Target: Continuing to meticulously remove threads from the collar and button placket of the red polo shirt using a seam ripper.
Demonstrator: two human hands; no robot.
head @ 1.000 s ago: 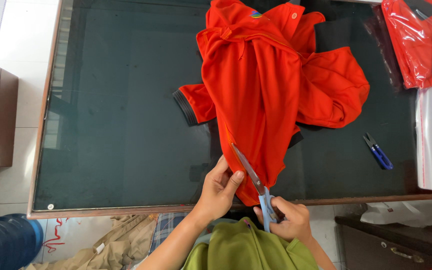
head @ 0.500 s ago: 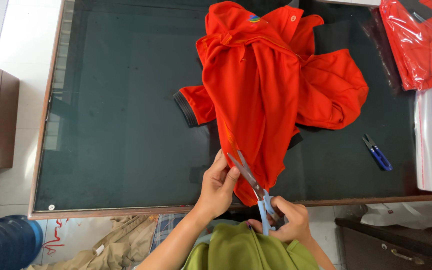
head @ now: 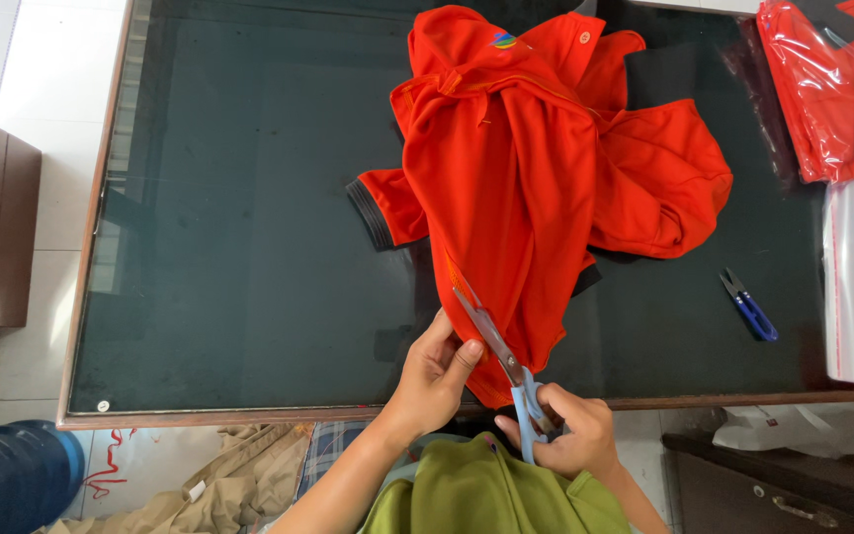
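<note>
- The left hand [head: 434, 374] reached up from the near edge of the table [head: 229, 247], forearm angled in from the lower left, its thumb and fingers pinching the lower hem of the orange shirt [head: 526, 198].
- The right hand [head: 563, 437] sat just below the table edge, over the person's green top [head: 486, 494], fingers curled through the blue handles of the scissors [head: 498, 354] and gripping them.
- The scissors ran on a slant, handles at the lower right and the blades pointing up and to the left along the shirt's left edge; I could not tell how far apart the blades stood.
- The shirt lay crumpled on the dark glass tabletop, its long axis running away from the person, collar at the far end, hem at the near edge, one black-cuffed sleeve out to the left.
- A small blue thread snipper [head: 748, 305] lay on the glass well to the right.
- Bagged orange garments [head: 832, 89] sat at the far right corner.
</note>
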